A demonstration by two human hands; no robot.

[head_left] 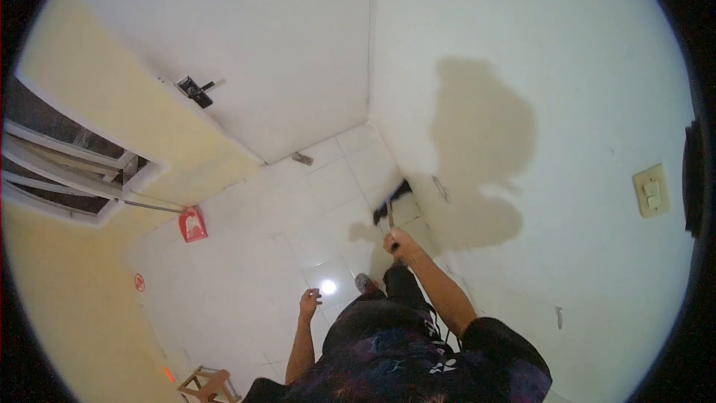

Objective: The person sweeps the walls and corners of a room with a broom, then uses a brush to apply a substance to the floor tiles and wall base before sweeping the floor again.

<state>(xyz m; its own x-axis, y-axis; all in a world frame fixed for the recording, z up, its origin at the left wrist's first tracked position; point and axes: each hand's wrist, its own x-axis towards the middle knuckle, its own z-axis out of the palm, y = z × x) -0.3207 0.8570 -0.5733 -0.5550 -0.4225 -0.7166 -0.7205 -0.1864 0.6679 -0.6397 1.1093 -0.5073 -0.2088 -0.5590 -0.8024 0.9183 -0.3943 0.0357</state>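
My right hand (399,245) is wrapped round the handle of a broom. The dark bristles of the broom (391,203) rest on the white tiled floor, close to the foot of the right wall. Low on the left, my left hand (310,303) hangs over the floor with its fingers loosely bent and nothing visible in it. My feet are just below the broom, one showing as a grey shoe or sock (364,283).
A red long-handled dustpan (192,224) stands by the left wall, under a louvred window (67,157). A wooden stool (207,386) is at the lower left. Ahead is a white door with a dark handle (195,92); a small greyish object (302,158) lies near its foot. A light switch (651,191) is on the right wall.
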